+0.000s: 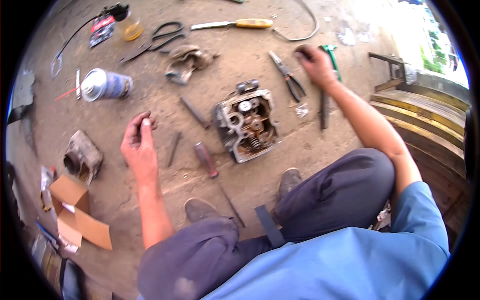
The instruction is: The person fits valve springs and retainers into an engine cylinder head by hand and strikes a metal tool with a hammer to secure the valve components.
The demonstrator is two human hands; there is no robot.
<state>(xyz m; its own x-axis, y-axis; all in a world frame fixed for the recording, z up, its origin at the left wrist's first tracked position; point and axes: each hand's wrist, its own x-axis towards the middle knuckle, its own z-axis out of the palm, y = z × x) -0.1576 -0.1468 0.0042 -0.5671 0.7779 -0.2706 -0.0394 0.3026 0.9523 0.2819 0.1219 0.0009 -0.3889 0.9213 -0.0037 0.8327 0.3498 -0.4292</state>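
The fingers of the left hand [137, 142] are bent inward, with the thumb held close to the first finger, and only a small gap is left. Whether something tiny is pinched there cannot be told. The fingers of the right hand [316, 66] are curled too, their tips are dark and blurred, and it cannot be told if anything is held in them.

Between the two sets of fingers, and lower than the right ones, a boxy grey metal engine part [274, 117] is seen on the ground. Its open side is turned up. Brown, oily-looking insides are shown, with a coiled metal spring [255, 143] and a shiny round silver disc [244, 106].

Just left of the right fingers and a bit lower, pliers with red and black handles [294, 86] are laid. To the right of those fingers, a bright green tool [334, 60] is partly hidden by the hand.

To the right of the left fingers, a short dark metal rod [194, 112] is found. Lower down, a thin grey metal bar [173, 149] and a red and black-handled screwdriver [206, 160] are laid. A silver and blue spray can [112, 85] is tipped over, up and left of the left fingers
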